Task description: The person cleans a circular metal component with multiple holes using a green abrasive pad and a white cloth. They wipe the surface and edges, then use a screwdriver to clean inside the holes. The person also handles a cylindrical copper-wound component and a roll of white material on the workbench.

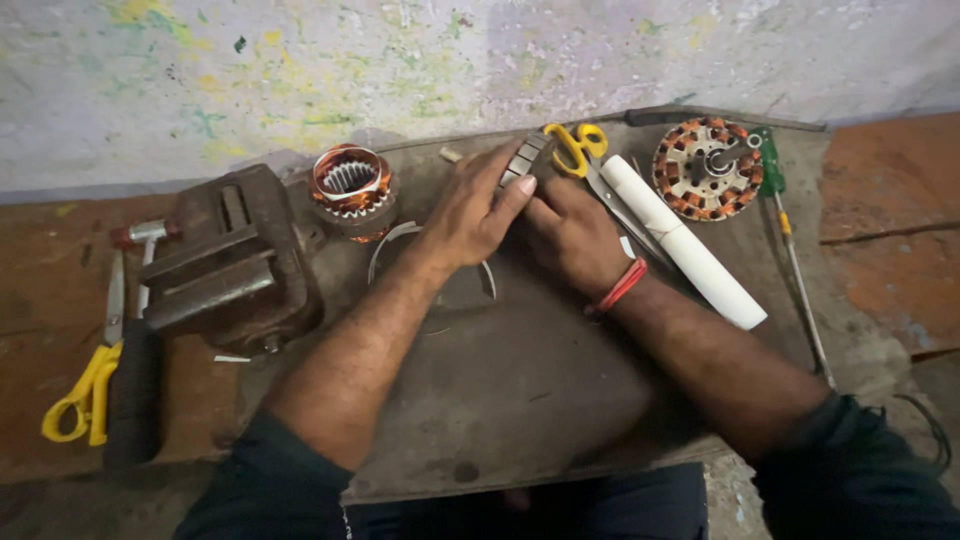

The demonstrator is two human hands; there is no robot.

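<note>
My left hand (478, 208) and my right hand (567, 232) meet over the middle of a worn work board (520, 390). Together they hold a small grey slotted metal piece (527, 160), the left fingers on top, the right hand under and beside it. A red band (620, 287) circles my right wrist. Yellow-handled scissors (580, 150) lie just beyond my right hand. A thin wire ring (392, 240) lies under my left wrist.
A rusty bench vise (230, 265) stands at left, with a copper-wound stator (350, 185) beside it. A second flat wound stator (705, 167), a green-handled screwdriver (785, 225) and a white tube (680, 240) lie at right. Yellow-handled pliers (90, 380) rest far left.
</note>
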